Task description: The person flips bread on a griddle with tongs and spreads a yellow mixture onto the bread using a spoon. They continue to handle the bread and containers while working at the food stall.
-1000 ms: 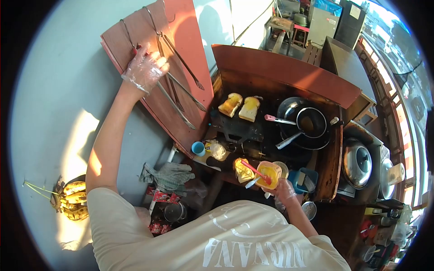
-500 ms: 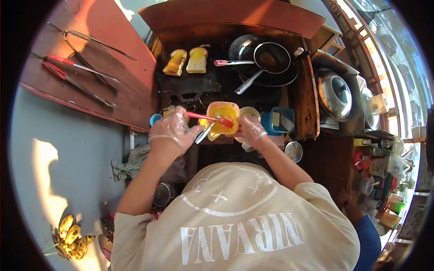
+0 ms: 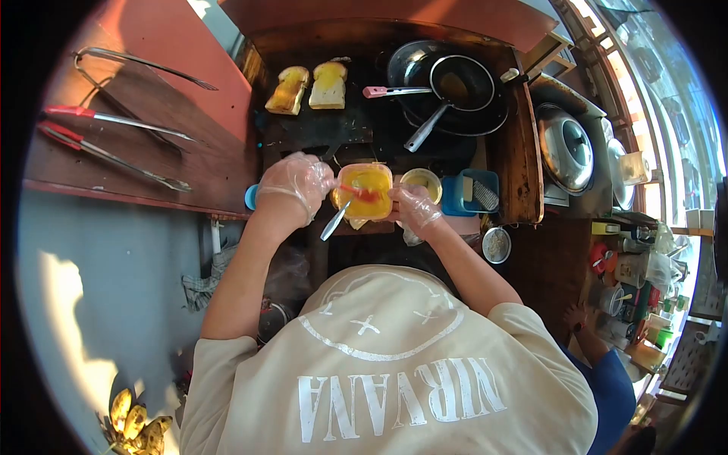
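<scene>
My left hand [image 3: 296, 186], in a clear plastic glove, is closed on the handle of a red basting brush [image 3: 367, 195]. The brush head is in a square plastic tub [image 3: 345, 173] of yellow spread. Gloved as well, my right hand [image 3: 417, 211] grips the tub's right side. A utensil with a silver handle [image 3: 334, 223] leans out over the tub's near left rim; its other end is hidden in the spread. Beyond the hands, two bread slices lie on the dark cooking surface: a browned slice [image 3: 288, 91] and a paler slice [image 3: 328, 86] with yellow on top.
A small pan [image 3: 459, 83] and pink-handled tongs [image 3: 394, 92] rest on a larger black pan [image 3: 485, 123]. Right of the tub are a round container [image 3: 421, 178] and a blue box [image 3: 455, 199] with a grater. Red-handled tongs [image 3: 114, 121] hang at left. Another person's arm [image 3: 595, 341] shows at right.
My left hand has turned and risen a little, and the brush head has shifted slightly left and up within the spread. My right hand still grips the tub. The whole view has shifted slightly.
</scene>
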The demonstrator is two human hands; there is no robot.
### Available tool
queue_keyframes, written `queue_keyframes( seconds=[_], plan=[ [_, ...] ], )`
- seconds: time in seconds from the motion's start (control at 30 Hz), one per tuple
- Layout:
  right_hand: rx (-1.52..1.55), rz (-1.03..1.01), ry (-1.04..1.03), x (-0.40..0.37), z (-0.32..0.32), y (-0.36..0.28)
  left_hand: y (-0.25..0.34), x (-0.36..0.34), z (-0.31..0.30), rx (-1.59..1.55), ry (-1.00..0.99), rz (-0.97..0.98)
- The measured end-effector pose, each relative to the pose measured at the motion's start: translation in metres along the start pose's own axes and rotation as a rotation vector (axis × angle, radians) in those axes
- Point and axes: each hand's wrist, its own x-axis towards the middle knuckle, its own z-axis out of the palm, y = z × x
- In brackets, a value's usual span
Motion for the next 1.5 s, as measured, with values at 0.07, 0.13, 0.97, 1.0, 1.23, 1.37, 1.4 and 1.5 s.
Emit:
queue_keyframes(
  seconds=[0.07, 0.13, 0.97, 1.0, 1.23, 1.37, 1.4, 1.5],
  plan=[
    [-0.013, -0.02, 0.01, 0.011, -0.002, 0.004, -0.008, 0.005, 0.005, -0.017, 0.247, 0.122],
    [-0.027, -0.044, 0.015, 0.026, -0.004, 0.009, -0.015, 0.005, 0.013, -0.038, 0.238, 0.108],
    [0.192, -0.106, 0.286, 0.082, 0.017, 0.016, -0.17, 0.05, 0.076, -1.179, 0.107, -0.746],
    [0.199, -0.088, 0.301, 0.087, 0.013, 0.022, -0.186, 0.06, 0.094, -1.085, 0.262, -0.699],
    [0.214, -0.048, 0.34, 0.073, 0.018, 0.024, -0.176, 0.087, 0.122, -0.109, 0.565, -0.459],
    [0.242, -0.028, 0.338, 0.067, 0.006, 0.033, -0.173, 0.086, 0.135, -0.119, 0.591, -0.165],
    [0.247, -0.024, 0.344, 0.064, 0.006, 0.033, -0.175, 0.092, 0.132, -0.112, 0.612, -0.219],
    [0.255, -0.029, 0.312, 0.058, 0.007, 0.032, -0.182, 0.098, 0.138, -0.113, 0.574, -0.314]
  ],
)
